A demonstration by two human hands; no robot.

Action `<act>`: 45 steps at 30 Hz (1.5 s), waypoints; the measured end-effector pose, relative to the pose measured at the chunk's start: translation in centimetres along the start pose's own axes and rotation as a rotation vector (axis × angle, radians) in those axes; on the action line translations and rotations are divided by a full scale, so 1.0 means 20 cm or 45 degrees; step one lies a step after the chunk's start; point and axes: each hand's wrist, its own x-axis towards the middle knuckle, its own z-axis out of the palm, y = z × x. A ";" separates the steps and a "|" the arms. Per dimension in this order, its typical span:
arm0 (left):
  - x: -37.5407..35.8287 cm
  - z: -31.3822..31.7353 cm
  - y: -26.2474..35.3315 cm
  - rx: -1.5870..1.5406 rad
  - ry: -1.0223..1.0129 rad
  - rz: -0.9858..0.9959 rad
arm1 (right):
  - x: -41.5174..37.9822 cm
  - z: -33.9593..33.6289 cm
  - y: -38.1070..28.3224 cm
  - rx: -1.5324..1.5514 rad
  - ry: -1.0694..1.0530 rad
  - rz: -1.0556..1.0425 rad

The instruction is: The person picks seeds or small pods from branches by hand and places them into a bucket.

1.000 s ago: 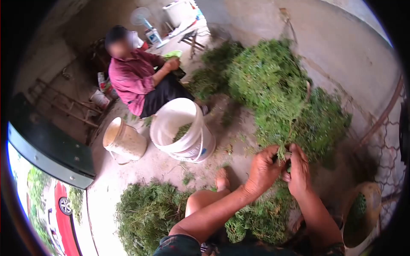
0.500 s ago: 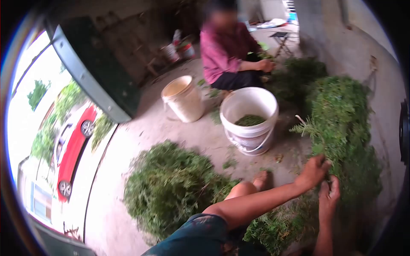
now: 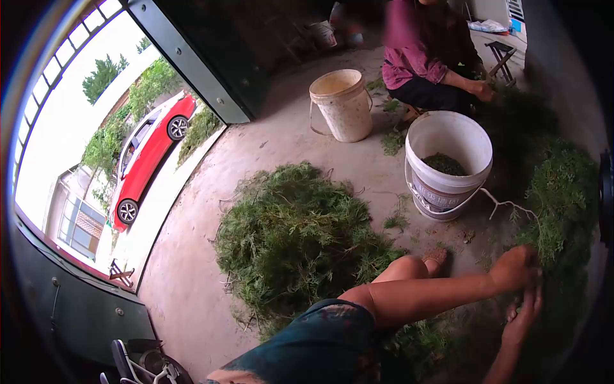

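Head view, near to far. Nearest, the person's bent knee (image 3: pixel 400 272) and forearm cross the lower frame. The left hand (image 3: pixel 515 269) lies on the edge of the right-hand heap (image 3: pixel 563 192) of green sprigs, its grip curled into the foliage; whether it pinches a sprig cannot be told. The right hand (image 3: pixel 524 317) sits just below it, fingers loosely spread and pointing up toward the same sprigs, holding nothing visible. The step in hand appears to be drawing a fresh sprig from the heap for stripping; the next move likely calls for both hands to close on one stem and pull it free. A second heap (image 3: pixel 294 233) lies on the floor to the left. Beyond, a white bucket (image 3: pixel 448 192) holds some stripped greens; a bare twig (image 3: pixel 508 205) lies beside it. Farther off stand a cream bucket (image 3: pixel 342 109) and a seated co-worker (image 3: pixel 428 54), hands in more greenery.
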 end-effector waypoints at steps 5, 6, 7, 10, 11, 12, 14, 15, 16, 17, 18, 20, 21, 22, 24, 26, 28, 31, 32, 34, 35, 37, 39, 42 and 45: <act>0.02 -0.05 -0.12 0.093 -0.127 0.040 | 0.11 -0.03 0.11 0.240 -0.139 0.112; 0.01 -0.08 -0.11 0.091 -0.137 0.046 | 0.10 0.00 0.10 0.243 -0.129 0.106; 0.00 -0.11 -0.06 0.133 -0.197 -0.061 | 0.09 0.04 0.07 0.216 -0.029 0.177; 0.02 -0.18 0.01 0.203 -0.288 -0.061 | 0.11 0.04 0.15 -0.193 0.083 -0.245; 0.02 -0.20 0.00 0.204 -0.236 -0.051 | 0.14 0.02 0.20 -0.411 0.072 -0.473; 0.03 -0.22 0.00 0.218 -0.253 -0.017 | 0.16 0.03 0.21 -0.624 0.100 -0.706; 0.03 -0.24 -0.01 0.197 -0.276 -0.042 | 0.17 0.01 0.19 -0.170 -0.113 -0.185; 0.03 -0.23 -0.01 0.204 -0.279 -0.028 | 0.16 0.01 0.18 -0.021 -0.171 -0.011; 0.03 -0.22 -0.01 0.273 -0.287 -0.033 | 0.15 0.00 0.22 -0.624 -0.080 -0.517; 0.02 -0.23 -0.02 0.341 -0.279 -0.049 | 0.16 0.01 0.21 -0.928 -0.084 -0.769; 0.02 -0.22 -0.03 0.347 -0.246 -0.064 | 0.16 0.03 0.21 -1.217 -0.027 -1.038; 0.01 -0.20 -0.07 0.569 -0.303 0.040 | 0.16 0.08 0.13 0.165 -0.028 0.126; 0.01 -0.20 -0.06 0.561 -0.265 -0.002 | 0.19 0.04 0.19 0.135 -0.067 0.154; 0.01 -0.21 -0.02 0.451 -0.230 -0.033 | 0.21 -0.01 0.24 -0.448 -0.103 -0.469; 0.01 -0.19 -0.05 0.277 -0.109 -0.041 | 0.23 -0.04 0.28 -0.315 -0.124 -0.412; 0.03 -0.17 -0.11 0.194 -0.063 -0.127 | 0.26 -0.05 0.28 -0.721 -0.035 -0.803; 0.04 -0.21 -0.04 0.073 -0.072 -0.218 | 0.20 0.06 0.11 -0.222 -0.054 -0.419; 0.04 -0.15 -0.07 0.129 -0.049 -0.323 | 0.21 0.08 0.09 -0.220 -0.218 -0.438; 0.05 -0.13 -0.10 0.065 -0.069 -0.329 | 0.21 0.06 0.09 -0.224 -0.244 -0.446; 0.04 -0.17 -0.06 -0.032 -0.091 -0.406 | 0.29 -0.03 0.15 -0.248 -0.364 -0.498; 0.04 -0.19 -0.03 -0.124 -0.129 -0.459 | 0.31 -0.08 0.18 -0.507 -0.419 -0.737; 0.05 -0.18 -0.04 -0.153 -0.153 -0.488 | 0.30 -0.10 0.18 -0.982 -0.386 -1.282; 0.05 -0.17 -0.02 -0.227 -0.171 -0.387 | 0.34 -0.16 0.24 -0.915 -0.237 -1.062; 0.05 -0.13 -0.01 -0.091 -0.096 -0.519 | 0.36 -0.21 0.28 -0.600 -0.233 -0.782; 0.09 -0.02 -0.11 -0.176 -0.111 -0.479 | 0.38 -0.23 0.28 -0.461 -0.321 -0.772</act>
